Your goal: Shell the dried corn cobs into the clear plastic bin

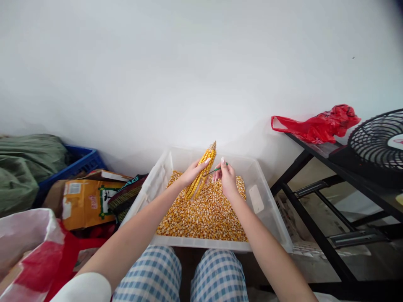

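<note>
An ear of corn (200, 175) is tilted over a white plastic bin (267, 201), its tip pointing up and away. My left hand (192, 172) is closed around it. Part of its near side shows a paler strip where kernels are gone. In my right hand (227, 178) is a thin tool with a green handle (218, 168), pinched between the fingers, its dark shaft touching or almost touching the cob. Below both hands, loose yellow corn kernels (204, 218) cover the floor of the bin.
On the right stands a black metal frame table (317, 157) with a red plastic bag (327, 126) and a black fan (378, 142). To the left are a blue crate (83, 161), a yellow cardboard box (86, 201) and a red and white bag (40, 256). A white wall (189, 75) rises behind.
</note>
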Tool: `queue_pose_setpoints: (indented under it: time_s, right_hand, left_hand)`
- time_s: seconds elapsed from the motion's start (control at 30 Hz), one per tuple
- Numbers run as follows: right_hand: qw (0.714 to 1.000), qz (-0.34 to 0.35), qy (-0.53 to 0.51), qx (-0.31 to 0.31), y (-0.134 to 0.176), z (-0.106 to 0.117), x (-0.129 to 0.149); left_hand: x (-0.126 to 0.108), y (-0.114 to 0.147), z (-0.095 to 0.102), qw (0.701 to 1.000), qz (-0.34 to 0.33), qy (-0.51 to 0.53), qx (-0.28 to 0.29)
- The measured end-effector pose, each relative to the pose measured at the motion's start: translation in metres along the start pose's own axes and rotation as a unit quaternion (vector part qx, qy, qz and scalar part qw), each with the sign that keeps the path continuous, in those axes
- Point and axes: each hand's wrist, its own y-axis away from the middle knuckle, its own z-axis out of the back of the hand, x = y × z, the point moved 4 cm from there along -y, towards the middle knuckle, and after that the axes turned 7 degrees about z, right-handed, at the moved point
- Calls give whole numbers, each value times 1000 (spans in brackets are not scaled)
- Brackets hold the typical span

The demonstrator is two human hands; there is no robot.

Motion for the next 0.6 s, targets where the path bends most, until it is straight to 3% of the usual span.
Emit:
queue_pose_setpoints:
  time_s: [0.2,0.6]
  right_hand:
    - [997,50,-23,-54,0,4,13]
    - [997,60,34,-31,6,-2,18]
  left_hand:
    - [4,-3,5,999,16,27,24]
    - [7,-8,13,1000,15,26,-6]
